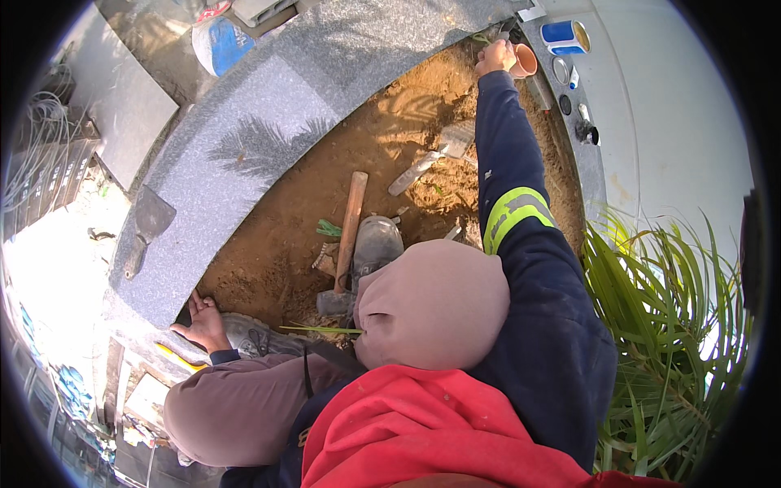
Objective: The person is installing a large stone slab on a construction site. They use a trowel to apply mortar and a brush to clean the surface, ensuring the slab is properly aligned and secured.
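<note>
My right hand [495,58] reaches to the far end of the dirt bed, fingers closed. It is right against an orange-brown pipe end [524,62], and what lies inside the fingers is hidden. Down at the left, my left hand [205,325] rests by the edge of the grey granite slab [268,89], its fingers apart and nothing in them. A hammer with a wooden handle [352,224] stands in the soil beside my boot [377,244]. Farther into the dirt lies a flat-bladed tool with a pale handle [416,172].
A trowel [150,224] lies on the slab. Along the right ledge sit a blue and white can [564,37], a metal ring [560,71] and a small tube [574,78]. Leafy fronds [659,325] crowd the right side. A blue and white bag [220,46] stands beyond the slab.
</note>
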{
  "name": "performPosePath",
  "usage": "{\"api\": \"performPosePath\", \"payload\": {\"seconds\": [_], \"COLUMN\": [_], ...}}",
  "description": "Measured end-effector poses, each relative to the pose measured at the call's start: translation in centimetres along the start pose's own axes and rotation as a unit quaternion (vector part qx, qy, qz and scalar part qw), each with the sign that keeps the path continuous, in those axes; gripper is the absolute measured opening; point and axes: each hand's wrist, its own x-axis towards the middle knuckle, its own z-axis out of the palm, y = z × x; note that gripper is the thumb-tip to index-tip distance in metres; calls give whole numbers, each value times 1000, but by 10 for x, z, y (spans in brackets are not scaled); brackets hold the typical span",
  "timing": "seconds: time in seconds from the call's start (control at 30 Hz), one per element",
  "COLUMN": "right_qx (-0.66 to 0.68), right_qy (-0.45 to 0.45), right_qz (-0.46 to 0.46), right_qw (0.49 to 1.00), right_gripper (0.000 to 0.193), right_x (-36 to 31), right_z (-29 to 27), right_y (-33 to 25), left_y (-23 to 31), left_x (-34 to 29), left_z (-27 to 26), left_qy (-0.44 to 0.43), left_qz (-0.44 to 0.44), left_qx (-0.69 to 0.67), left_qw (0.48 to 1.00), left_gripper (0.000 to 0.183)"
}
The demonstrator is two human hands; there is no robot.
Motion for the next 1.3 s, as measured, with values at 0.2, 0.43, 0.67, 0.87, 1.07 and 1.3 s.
{"api": "performPosePath", "payload": {"seconds": [0.2, 0.43, 0.67, 0.87, 1.07, 1.3], "right_qx": [-17, -23, 2, 9, 67, 126], "right_qy": [-7, 14, 22, 6, -9, -35], "right_qz": [-152, -102, -26, -20, 41, 89], "right_qw": [988, 994, 999, 1000, 997, 987], "right_gripper": [49, 49, 48, 40, 46, 54], "right_x": [-39, -48, -52, -27, -12, -40], "right_z": [9, 0, 20, 21, 7, -4], "right_y": [10, 33, 25, 14, 22, 41], "left_y": [3, -3, 1, 0, -2, -1], "left_x": [1, 7, 0, 0, 2, -2], "left_z": [-6, -6, -2, 0, 0, 1], "left_qy": [-9, -32, 2, 1, -9, -11], "left_qz": [20, -11, 12, 13, 5, 6], "left_qx": [6, -13, -2, 2, -1, 7], "left_qw": [1000, 999, 1000, 1000, 1000, 1000], "left_gripper": [110, 112, 110, 109, 109, 112]}}
